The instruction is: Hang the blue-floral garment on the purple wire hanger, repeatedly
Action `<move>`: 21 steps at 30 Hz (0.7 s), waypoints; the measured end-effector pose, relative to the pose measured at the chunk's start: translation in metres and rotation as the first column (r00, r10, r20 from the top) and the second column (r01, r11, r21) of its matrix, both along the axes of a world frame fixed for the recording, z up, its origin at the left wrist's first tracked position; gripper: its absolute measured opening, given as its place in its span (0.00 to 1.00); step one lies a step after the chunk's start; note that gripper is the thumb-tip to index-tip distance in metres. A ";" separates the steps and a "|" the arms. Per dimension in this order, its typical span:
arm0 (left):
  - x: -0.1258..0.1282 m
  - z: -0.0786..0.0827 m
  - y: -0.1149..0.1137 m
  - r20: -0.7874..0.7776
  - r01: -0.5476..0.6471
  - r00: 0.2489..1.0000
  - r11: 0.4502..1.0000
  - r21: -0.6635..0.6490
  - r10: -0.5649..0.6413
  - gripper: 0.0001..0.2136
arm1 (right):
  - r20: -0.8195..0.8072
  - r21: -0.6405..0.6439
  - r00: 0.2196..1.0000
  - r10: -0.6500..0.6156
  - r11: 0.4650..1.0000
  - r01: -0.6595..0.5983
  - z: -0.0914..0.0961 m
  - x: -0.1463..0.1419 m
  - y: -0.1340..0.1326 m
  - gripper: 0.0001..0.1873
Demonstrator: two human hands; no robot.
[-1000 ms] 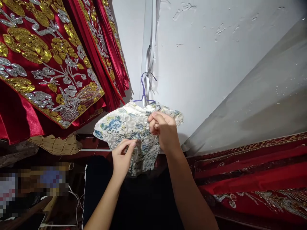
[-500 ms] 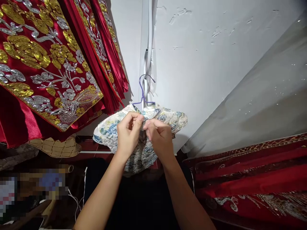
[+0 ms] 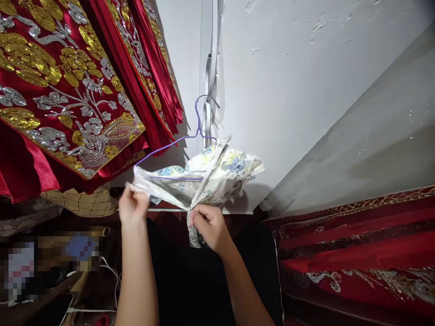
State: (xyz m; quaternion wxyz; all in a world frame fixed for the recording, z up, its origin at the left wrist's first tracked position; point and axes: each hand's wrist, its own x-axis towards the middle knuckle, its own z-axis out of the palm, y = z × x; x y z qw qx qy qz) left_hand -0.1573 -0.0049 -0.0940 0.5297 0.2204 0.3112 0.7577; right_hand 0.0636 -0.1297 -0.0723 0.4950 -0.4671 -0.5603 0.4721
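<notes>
A floral garment [image 3: 234,170], white with blue and yellow flowers, hangs from a purple wire hanger [image 3: 163,147]. The hanger's left shoulder is bare down to its tip, while its right side is still inside the cloth. My left hand [image 3: 133,206] pinches the garment's edge near that left tip; it is slightly blurred. Lower down, my right hand [image 3: 209,222] grips the front of the garment, where the cloth bunches below the spread opening. The hanger's hook sits by a pale metal strip [image 3: 212,59] on the wall.
Red satin garments [image 3: 78,90] with gold and silver sequins hang at the left. A sheer sparkly fabric [image 3: 374,136] and red beaded cloth [image 3: 356,253] fill the right. Cables [image 3: 113,271] and blurred items lie at lower left.
The garment's front has been pulled open and its left side slid off the hanger. My left hand moved left and down; my right hand moved down, drawing the cloth with it.
</notes>
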 end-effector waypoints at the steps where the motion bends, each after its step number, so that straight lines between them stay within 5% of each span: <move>1: 0.008 -0.016 -0.007 0.012 0.027 1.000 0.998 -0.055 -0.026 0.11 | -0.018 -0.025 1.000 0.016 1.000 -0.017 -0.002 -0.003 -0.006 0.16; 4: 0.036 -0.045 -0.028 0.032 0.097 0.995 0.980 -0.175 -0.093 0.11 | -0.015 -0.108 0.997 0.072 0.991 -0.074 -0.008 -0.002 -0.024 0.17; 6: 0.052 -0.045 -0.040 0.059 0.169 0.985 0.962 -0.215 -0.160 0.10 | 0.037 -0.200 0.986 0.162 0.968 -0.151 -0.012 0.007 -0.031 0.18; 9: 0.071 -0.022 -0.057 0.054 0.306 0.952 0.938 -0.162 -0.301 0.10 | 0.067 -0.288 0.986 0.154 0.949 -0.129 -0.020 0.026 -0.032 0.22; 14: 0.111 0.024 -0.101 -0.382 0.509 0.804 0.859 0.045 -0.456 0.11 | -0.154 -0.210 0.956 -0.251 0.954 0.216 -0.026 0.034 -0.014 0.30; 18: 0.122 0.045 -0.133 -0.725 0.739 0.485 0.673 0.041 -0.489 0.06 | -0.513 -0.358 0.809 -0.285 0.928 0.100 -0.018 0.028 -0.009 0.37; 19: 0.117 0.049 -0.135 -0.744 0.773 0.443 0.634 0.034 -0.500 0.07 | -0.566 -0.367 0.771 -0.292 0.927 0.081 -0.015 0.027 -0.009 0.39; 21: 0.103 0.057 -0.129 -0.723 0.761 0.492 0.643 0.086 -0.485 0.11 | -0.606 -0.357 0.748 -0.270 0.933 0.047 -0.009 0.028 -0.009 0.41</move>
